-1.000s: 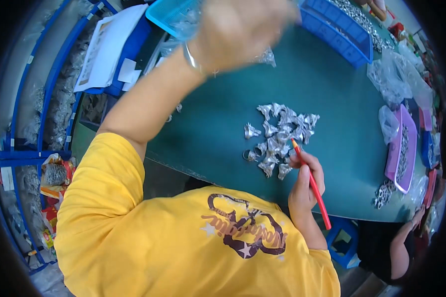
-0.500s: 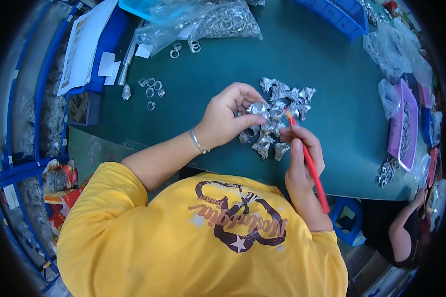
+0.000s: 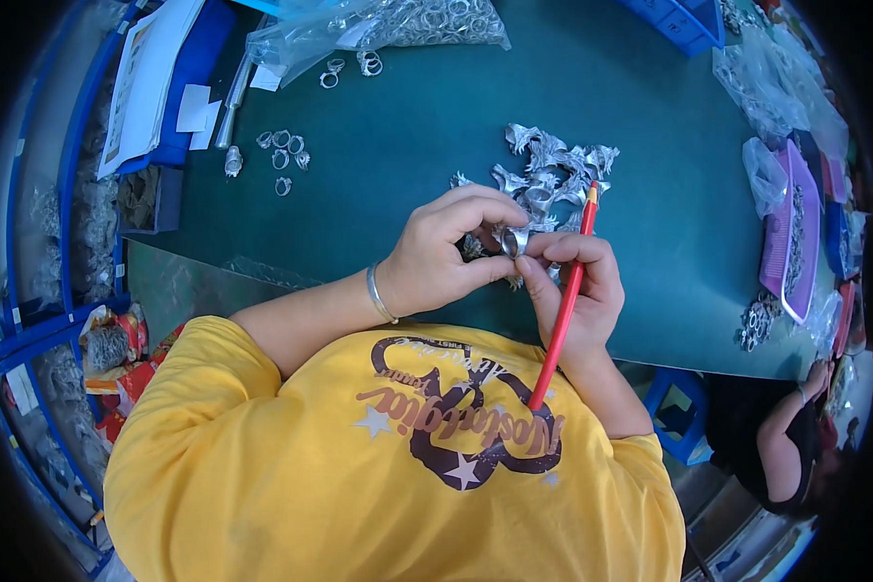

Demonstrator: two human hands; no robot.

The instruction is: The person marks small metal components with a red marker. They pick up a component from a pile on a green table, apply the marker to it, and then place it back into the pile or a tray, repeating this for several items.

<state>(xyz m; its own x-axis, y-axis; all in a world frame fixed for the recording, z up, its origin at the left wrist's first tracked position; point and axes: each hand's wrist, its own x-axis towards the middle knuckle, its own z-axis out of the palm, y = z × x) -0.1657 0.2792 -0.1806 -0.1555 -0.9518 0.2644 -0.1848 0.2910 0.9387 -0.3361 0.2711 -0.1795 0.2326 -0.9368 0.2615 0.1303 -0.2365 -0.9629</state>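
My left hand (image 3: pixel 444 242) pinches a silver ring (image 3: pixel 513 242) between thumb and fingers, its round opening facing me. Held in my right hand (image 3: pixel 584 296) is a red pencil (image 3: pixel 561 335), its sharpened end up and away from me. The right thumb and fingertips also meet the ring at its right side. Just beyond both hands lies a loose heap of chunky silver rings (image 3: pixel 547 149), partly hidden behind my fingers. Several smaller rings (image 3: pixel 280 158) sit apart on the left of the green table (image 3: pixel 378 145).
A clear bag of rings (image 3: pixel 436 24) lies at the far edge, beside a metal rod (image 3: pixel 231 109). Papers (image 3: pixel 150 92) rest on a blue bin at left. Right are a purple basket (image 3: pixel 774 257), plastic bags (image 3: pixel 768 92) and another person's arm (image 3: pixel 784 451). A blue stool (image 3: pixel 677 412) stands below.
My right hand has come in to the ring, and the pencil has swung more upright. The left hand has lowered the ring slightly toward me. The view has shifted a little.
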